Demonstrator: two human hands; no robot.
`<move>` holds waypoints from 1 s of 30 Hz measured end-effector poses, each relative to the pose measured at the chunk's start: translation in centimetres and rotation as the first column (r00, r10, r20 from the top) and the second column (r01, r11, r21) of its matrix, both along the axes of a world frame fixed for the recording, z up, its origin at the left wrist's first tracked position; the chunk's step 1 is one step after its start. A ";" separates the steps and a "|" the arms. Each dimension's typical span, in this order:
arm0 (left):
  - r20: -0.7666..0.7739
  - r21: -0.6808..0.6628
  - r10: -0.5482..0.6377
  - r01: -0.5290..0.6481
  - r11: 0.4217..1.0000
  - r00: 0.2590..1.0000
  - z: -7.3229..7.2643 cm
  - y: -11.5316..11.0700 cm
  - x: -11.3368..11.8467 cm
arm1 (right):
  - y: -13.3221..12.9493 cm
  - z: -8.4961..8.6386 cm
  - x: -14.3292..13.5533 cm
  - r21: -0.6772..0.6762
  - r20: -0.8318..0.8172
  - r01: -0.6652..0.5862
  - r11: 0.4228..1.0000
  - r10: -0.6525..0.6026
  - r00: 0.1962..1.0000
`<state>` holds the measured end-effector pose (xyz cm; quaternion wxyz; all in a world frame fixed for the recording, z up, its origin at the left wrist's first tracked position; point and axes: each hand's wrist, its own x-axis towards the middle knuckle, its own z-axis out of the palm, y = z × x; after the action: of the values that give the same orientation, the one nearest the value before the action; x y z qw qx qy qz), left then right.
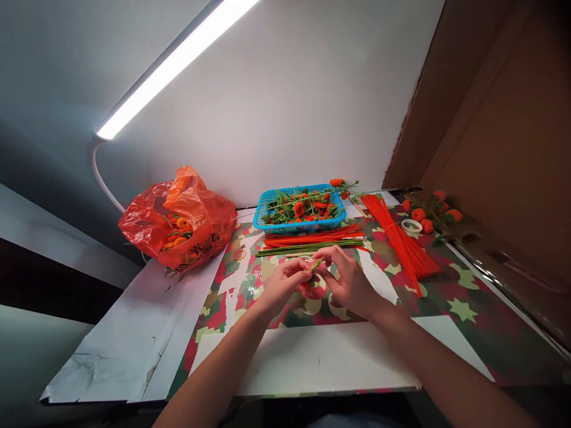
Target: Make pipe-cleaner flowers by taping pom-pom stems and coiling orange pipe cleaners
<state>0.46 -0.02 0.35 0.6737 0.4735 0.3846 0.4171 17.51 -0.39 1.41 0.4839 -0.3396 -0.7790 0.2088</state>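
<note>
My left hand [289, 279] and my right hand [345, 278] meet over the middle of the patterned table cover. Between their fingertips is a small green piece [316, 266], pinched from both sides. Some red shows just under the left fingers, too small to make out. Right behind the hands lie green sticks [307, 248] and a row of red sticks [312, 236]. Beyond those stands a blue basket [298, 227] holding orange flowers with green stems.
An orange-red plastic bag [200, 214] with flowers sits at the left, under a lit lamp [173, 65]. Rightward lie a fanned red stick bundle [401, 241], a white tape roll [411, 226] and orange flowers [419, 215], beside a cardboard wall [499, 125].
</note>
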 end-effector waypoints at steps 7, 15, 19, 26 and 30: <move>0.212 -0.305 -0.149 0.210 0.929 0.966 0.1 -0.1 -0.5 | 0.1 0.2 0.1 -0.105 -0.089 -0.084 0.991 0.075 0.993; 0.242 -0.362 -0.254 0.329 0.872 0.937 0.0 0.1 -0.8 | -0.1 0.1 -0.2 -0.250 -0.140 -0.080 0.965 0.046 0.989; -0.046 0.079 0.143 -0.139 0.987 0.989 0.7 -0.5 0.1 | 0.2 -0.5 -0.8 -0.209 -0.106 0.217 0.954 -0.243 0.964; -0.334 0.557 0.405 -0.169 0.813 0.851 0.5 -1.3 1.4 | 0.0 -0.8 -1.3 -0.252 -0.070 0.279 0.927 -0.305 0.950; -0.351 0.415 0.283 -0.123 0.902 0.893 0.5 -0.6 0.8 | -0.1 -0.2 -1.0 -0.233 -0.037 0.227 0.945 -0.242 0.970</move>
<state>1.27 -0.63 0.83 0.4265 0.6274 0.4745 0.4465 16.55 -0.50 1.26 0.4883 -0.4761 -0.6879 0.2483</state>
